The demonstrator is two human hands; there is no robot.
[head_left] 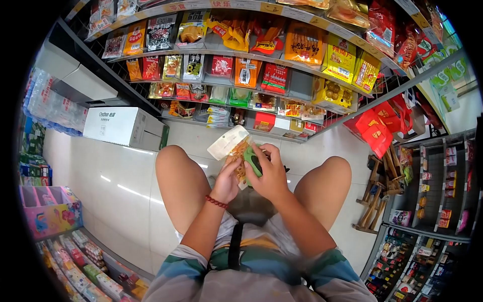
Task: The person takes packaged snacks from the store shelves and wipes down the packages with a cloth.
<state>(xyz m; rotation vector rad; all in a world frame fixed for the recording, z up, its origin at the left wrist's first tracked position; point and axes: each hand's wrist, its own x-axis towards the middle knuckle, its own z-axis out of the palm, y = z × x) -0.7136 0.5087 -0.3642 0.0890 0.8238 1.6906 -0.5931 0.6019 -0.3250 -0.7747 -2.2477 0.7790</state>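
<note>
My left hand (pixel 226 181), with a red bead bracelet at its wrist, grips a snack packet (pixel 236 151) with a pale header and orange-brown contents showing through clear film. In my right hand (pixel 272 173) is a green and black object (pixel 253 160), its fingers wrapped round the outer side; its kind cannot be made out. The green object lies against the packet's right side. Both hands are close together above my lap, between my bent knees.
Ahead rise shelves of bagged snacks (pixel 247 72). A white carton (pixel 113 126) stands at left near wrapped bottles (pixel 53 103). Wooden stools (pixel 372 206) and red bags (pixel 375 132) are at right, beside more shelving (pixel 432 181). A colourful bin (pixel 53 214) sits lower left.
</note>
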